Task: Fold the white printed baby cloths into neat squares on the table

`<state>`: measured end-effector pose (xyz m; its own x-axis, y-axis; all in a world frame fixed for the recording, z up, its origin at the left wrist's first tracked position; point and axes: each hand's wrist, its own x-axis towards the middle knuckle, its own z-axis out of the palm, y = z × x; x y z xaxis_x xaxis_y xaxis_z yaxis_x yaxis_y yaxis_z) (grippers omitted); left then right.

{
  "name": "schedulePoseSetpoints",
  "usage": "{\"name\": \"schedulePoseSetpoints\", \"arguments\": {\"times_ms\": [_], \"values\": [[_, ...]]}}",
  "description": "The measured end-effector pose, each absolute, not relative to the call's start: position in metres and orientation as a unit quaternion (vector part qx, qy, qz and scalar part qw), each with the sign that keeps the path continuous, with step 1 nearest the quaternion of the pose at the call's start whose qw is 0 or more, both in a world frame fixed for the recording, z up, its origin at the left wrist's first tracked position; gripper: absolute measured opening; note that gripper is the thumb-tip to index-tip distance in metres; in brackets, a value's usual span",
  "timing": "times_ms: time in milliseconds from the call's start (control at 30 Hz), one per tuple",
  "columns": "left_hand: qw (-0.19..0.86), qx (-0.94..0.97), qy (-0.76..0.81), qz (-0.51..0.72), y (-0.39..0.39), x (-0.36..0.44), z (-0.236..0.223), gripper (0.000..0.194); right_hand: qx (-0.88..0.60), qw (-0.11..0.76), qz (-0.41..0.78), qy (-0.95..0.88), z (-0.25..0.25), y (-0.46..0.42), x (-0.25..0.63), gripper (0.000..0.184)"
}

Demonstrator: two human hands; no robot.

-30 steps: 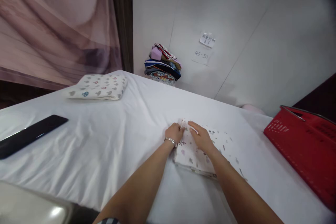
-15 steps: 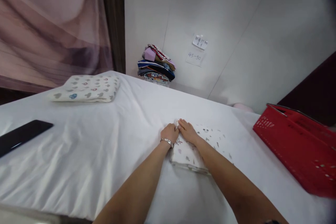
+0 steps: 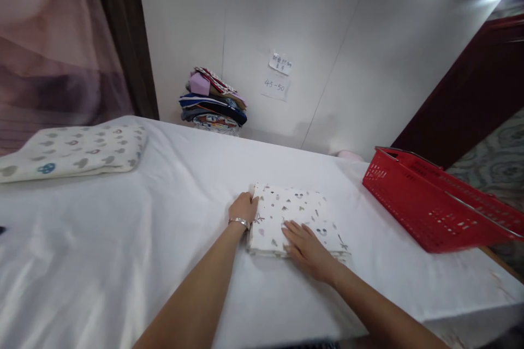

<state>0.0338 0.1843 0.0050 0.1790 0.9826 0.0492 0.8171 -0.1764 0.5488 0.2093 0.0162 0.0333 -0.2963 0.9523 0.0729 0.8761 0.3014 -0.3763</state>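
Observation:
A folded white cloth [image 3: 292, 207] with small grey and brown prints lies flat on the white-covered table, its layers showing along the near edge. At its left edge is my left hand [image 3: 244, 208], with a bracelet on the wrist; the fingers are curled over that edge and partly hidden. My right hand [image 3: 309, 251] rests palm down on the near part of the cloth, fingers stretched out and holding nothing.
A second folded cloth [image 3: 94, 150] with grey prints lies at the far left. Stacked folded fabrics [image 3: 215, 101] stand behind the table by the wall. To the right sits a red basket [image 3: 426, 202]. Paper signs [image 3: 278, 76] hang on the wall.
My right hand has slid from the cloth's far left corner to its near edge, uncovering the top. My left hand stays at the left edge. The view has turned right.

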Motion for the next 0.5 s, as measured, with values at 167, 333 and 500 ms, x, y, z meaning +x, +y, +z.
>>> {"name": "schedulePoseSetpoints", "arguments": {"times_ms": [167,333,500], "values": [[0.217,0.735,0.606,0.212,0.184,0.032,0.003,0.029,-0.652,0.190,0.117,-0.725,0.033,0.006,0.262,0.041],[0.224,0.733,0.602,0.223,0.183,0.031,0.003,0.029,-0.809,0.298,0.135,-0.489,0.018,0.019,0.321,0.053],[0.219,0.739,0.596,0.225,0.183,0.031,0.003,0.029,-0.812,0.369,0.254,-0.374,0.019,0.021,0.334,0.061]]}}
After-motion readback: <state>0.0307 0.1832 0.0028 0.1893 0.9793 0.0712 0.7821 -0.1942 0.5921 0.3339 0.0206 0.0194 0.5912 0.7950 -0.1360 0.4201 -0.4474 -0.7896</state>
